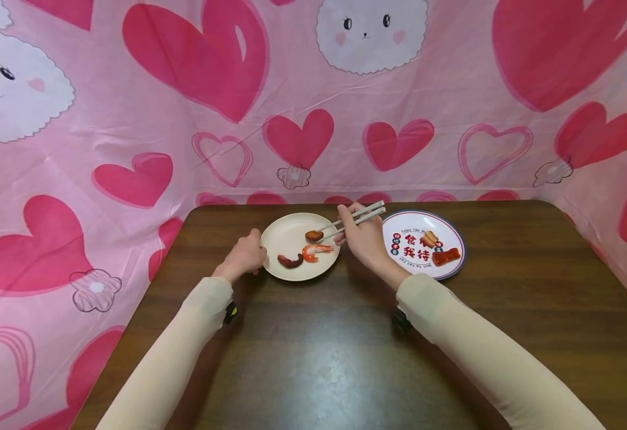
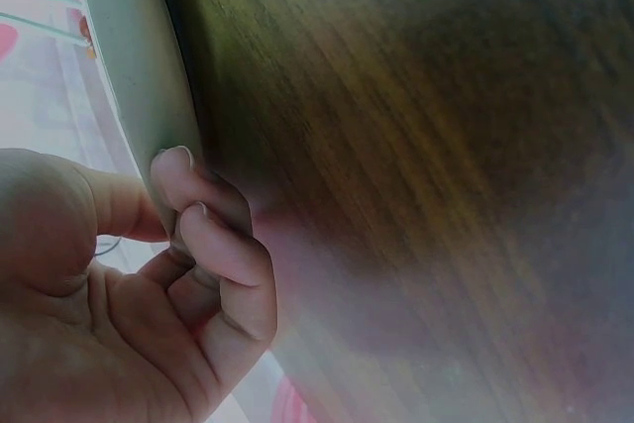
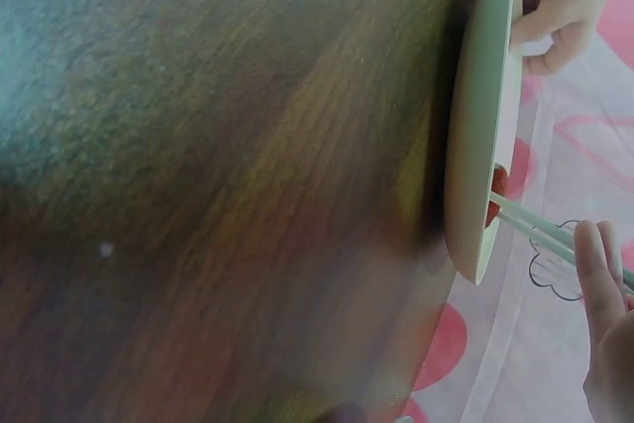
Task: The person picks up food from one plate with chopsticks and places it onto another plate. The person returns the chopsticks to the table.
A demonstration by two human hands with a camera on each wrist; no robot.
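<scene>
The small, glossy brown lump of food (image 1: 314, 236) is on the round cream plate (image 1: 286, 236), toward the far right of its surface. I have the pair of pale, slender chopsticks (image 1: 374, 207) at it, tips beside its right end; from here I cannot tell whether they pinch it. My right hand (image 1: 364, 236) grips the sticks, fingers bent around them, just right of the plate. My left hand (image 1: 246, 254) pinches the plate's left edge, and the left wrist view gives me curled fingers against the outer wall.

Nearer me on the same plate I see an orange-and-white shrimp (image 1: 310, 255), with a dark reddish, curled tentacle piece (image 1: 291, 261) to its left.

Beyond my right hand stands a white plate with a blue rim and red lettering (image 1: 421, 220), bearing a tan, layered chunk (image 1: 429, 239) and a shiny red-brown slab (image 1: 445, 257). Both plates rest on a dark brown wood-grain table (image 1: 313, 346). Behind it hangs pink cloth printed with hearts (image 1: 292, 83), and cream sleeves (image 1: 469, 340) cover both forearms.
</scene>
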